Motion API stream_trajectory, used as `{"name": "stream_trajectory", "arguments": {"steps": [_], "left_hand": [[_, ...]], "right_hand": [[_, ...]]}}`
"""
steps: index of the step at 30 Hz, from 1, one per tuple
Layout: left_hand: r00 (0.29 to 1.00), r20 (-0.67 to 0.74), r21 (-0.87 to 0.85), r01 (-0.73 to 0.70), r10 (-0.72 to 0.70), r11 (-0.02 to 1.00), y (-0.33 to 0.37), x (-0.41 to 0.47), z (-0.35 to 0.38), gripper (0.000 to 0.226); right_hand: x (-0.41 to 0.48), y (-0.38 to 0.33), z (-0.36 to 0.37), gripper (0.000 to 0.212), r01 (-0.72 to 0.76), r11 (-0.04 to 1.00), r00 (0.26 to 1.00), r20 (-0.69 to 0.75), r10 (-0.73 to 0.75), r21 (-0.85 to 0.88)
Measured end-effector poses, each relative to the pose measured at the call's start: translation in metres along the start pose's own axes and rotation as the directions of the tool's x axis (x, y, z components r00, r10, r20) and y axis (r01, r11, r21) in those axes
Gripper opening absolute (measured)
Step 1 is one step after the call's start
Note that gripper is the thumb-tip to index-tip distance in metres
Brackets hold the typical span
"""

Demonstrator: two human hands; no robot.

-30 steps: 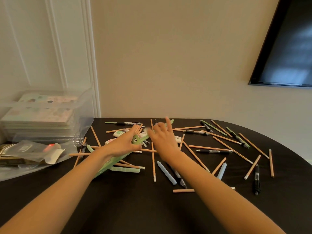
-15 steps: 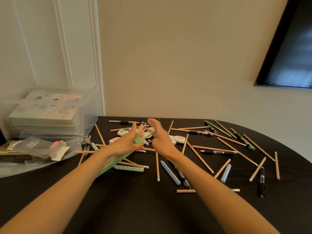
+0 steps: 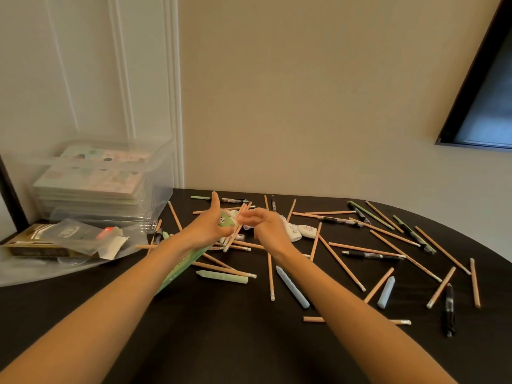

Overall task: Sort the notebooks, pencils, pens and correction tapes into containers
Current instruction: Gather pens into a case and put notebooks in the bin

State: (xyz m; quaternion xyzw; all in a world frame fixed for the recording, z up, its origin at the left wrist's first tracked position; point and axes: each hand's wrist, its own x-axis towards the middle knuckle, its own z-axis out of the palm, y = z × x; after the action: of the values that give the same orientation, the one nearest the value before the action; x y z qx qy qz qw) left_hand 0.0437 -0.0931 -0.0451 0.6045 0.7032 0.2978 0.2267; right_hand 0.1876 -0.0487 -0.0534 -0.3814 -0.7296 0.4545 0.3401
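Observation:
Many wooden pencils (image 3: 342, 263) lie scattered over the dark table (image 3: 249, 342), mixed with black pens (image 3: 371, 255), pastel pens (image 3: 292, 286) and white correction tapes (image 3: 306, 231). My left hand (image 3: 207, 228) holds a long green box with a panda print (image 3: 180, 268), thumb up, with a small bundle of pencils (image 3: 235, 231) against its palm. My right hand (image 3: 266, 227) is just to the right and pinches the upper ends of those pencils. Notebooks (image 3: 94, 181) are stacked inside a clear plastic container (image 3: 155, 195) at the back left.
A plastic bag with a brown box and small packets (image 3: 63, 241) lies in front of the clear container. A dark screen (image 3: 482, 106) hangs on the wall at the right. The table's curved edge runs along the right side.
My right hand has drawn back from its reach across the table and met my left hand over the pencil bundle. My left thumb has lifted.

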Motion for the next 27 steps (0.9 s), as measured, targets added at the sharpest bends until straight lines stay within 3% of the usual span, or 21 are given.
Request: {"name": "stream_trajectory", "arguments": {"steps": [4, 11, 17, 21, 27], "left_hand": [[0.992, -0.111, 0.028, 0.064, -0.060, 0.998, 0.002, 0.007, -0.018, 0.074], [0.978, -0.206, 0.014, 0.048, -0.044, 0.999, -0.010, 0.055, -0.046, 0.017], [0.982, -0.177, 0.101, 0.089, -0.070, 0.991, -0.025, 0.111, -0.063, 0.016], [0.981, -0.162, 0.117, 0.126, -0.106, 0.985, -0.033, 0.143, -0.071, 0.028], [0.983, -0.134, 0.137, 0.145, -0.127, 0.980, -0.047, 0.176, -0.074, 0.038]], "right_hand": [[0.023, 0.006, -0.002, 0.030, -0.066, 0.998, 0.996, -0.066, 0.066, 0.002], [0.094, 0.020, -0.002, 0.022, -0.133, 0.980, 0.983, -0.143, 0.111, -0.149], [0.173, 0.037, 0.009, 0.027, -0.075, 0.925, 0.996, -0.076, 0.051, -0.371], [0.220, 0.054, 0.022, 0.030, -0.030, 0.837, 0.999, -0.003, 0.034, -0.546], [0.269, 0.075, 0.040, 0.022, 0.014, 0.742, 0.997, 0.066, 0.042, -0.670]]}}
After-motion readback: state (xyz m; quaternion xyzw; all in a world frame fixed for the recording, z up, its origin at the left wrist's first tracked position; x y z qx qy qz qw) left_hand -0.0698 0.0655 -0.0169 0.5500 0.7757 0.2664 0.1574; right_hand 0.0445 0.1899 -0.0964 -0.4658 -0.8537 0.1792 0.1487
